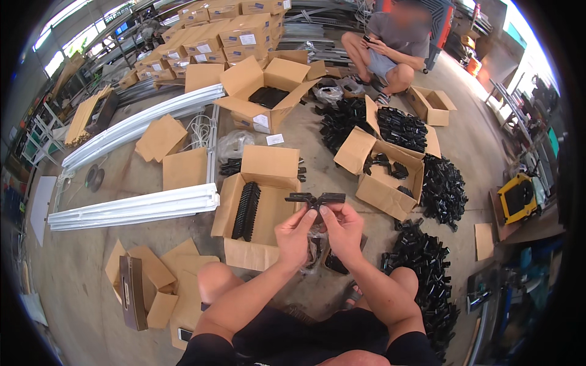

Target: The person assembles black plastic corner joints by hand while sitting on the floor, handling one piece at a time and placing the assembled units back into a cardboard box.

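My left hand (295,234) and my right hand (343,230) are raised side by side over my knees and together grip flat black plastic parts (315,198) that stick out left and right above the fingers. Just left of my hands lies an open cardboard box (261,196) with a neat row of the same black parts (246,211) stacked inside. A clear plastic bag with more black parts (332,262) rests on the floor under my hands.
Heaps of black parts (427,274) lie to my right and further back (442,189). Open boxes (390,174), flattened cardboard (152,280), long white metal rails (134,207) and stacked cartons (220,36) surround me. Another person (390,46) squats at the back.
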The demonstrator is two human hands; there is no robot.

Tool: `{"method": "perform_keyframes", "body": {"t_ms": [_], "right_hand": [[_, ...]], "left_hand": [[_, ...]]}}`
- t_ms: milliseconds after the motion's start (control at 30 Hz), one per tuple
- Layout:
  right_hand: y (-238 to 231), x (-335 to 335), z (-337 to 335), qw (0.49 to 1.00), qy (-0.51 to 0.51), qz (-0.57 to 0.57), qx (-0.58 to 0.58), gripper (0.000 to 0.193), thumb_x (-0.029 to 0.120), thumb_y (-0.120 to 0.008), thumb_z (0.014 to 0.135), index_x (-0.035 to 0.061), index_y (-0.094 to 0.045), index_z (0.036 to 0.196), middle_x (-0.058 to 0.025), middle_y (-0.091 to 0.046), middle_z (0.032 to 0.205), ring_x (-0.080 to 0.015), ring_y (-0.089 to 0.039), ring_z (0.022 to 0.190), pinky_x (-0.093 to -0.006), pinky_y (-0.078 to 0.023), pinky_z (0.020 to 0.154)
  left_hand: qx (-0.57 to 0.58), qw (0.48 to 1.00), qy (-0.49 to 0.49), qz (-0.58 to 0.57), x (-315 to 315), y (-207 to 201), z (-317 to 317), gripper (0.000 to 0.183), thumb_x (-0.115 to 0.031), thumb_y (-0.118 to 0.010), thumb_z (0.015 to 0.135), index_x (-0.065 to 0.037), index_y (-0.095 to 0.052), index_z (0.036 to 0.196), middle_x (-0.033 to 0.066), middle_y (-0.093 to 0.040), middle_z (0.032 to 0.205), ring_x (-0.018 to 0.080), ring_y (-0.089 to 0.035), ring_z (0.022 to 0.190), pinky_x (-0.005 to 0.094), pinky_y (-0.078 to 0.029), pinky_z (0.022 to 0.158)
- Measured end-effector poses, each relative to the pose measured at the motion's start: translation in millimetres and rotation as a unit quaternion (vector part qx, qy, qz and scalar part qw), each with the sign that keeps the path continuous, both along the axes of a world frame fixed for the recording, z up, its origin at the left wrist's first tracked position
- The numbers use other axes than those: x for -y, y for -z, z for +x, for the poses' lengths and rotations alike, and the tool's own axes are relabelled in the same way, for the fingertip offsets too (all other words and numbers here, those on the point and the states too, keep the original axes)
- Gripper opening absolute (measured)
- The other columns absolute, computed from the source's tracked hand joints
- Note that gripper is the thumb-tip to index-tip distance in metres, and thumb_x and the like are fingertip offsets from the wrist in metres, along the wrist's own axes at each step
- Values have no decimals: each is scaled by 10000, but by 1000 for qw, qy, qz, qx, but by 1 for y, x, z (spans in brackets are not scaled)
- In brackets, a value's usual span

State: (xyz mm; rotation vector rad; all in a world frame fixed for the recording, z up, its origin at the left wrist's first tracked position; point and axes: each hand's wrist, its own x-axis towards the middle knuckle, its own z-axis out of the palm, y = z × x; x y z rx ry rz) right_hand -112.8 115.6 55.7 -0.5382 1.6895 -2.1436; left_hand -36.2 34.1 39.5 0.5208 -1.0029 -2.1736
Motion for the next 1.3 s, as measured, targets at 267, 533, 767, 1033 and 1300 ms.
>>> {"method": "perform_keyframes", "body": {"t_ms": [267,533,767,1033,1300], "right_hand": [[5,-3,-4,1000,0,-11,7,118,66,-659,980,-1,-701,1067,-14,-699,904,-50,-605,688,-227,-541,577],[2,-4,-1,996,0,-56,63,132,49,-664,970,-3,-718,1078,-41,-710,929,-89,-633,728,-253,-556,589],[4,-4,-2,997,-13,-60,55,121,55,-672,969,-3,-717,1065,-41,-708,969,-88,-632,754,-256,-561,600],[-1,-3,0,998,17,-28,49,111,75,-698,957,-12,-711,1025,-40,-708,884,-83,-607,657,-242,-522,556],[-7,0,1,998,21,-25,45,122,77,-701,956,-12,-692,1039,-39,-701,886,-78,-608,656,-234,-516,538]], "left_hand": [[6,1000,-1,-22,-1,4,1,332,-5,-672,963,89,-640,1280,81,-706,1134,93,-639,963,244,-524,882],[12,999,-1,-44,-3,1,1,352,-19,-681,964,93,-628,1293,75,-697,1146,83,-626,976,233,-517,884],[19,999,-1,-51,-1,-2,4,351,-21,-678,966,99,-626,1292,77,-697,1146,82,-621,977,229,-514,880],[31,997,13,-76,-2,-4,5,341,-26,-660,979,99,-626,1294,68,-698,1129,74,-615,970,224,-512,871],[26,997,9,-76,-2,-2,5,330,-30,-648,987,80,-634,1298,54,-701,1115,68,-613,965,219,-511,861]]}}
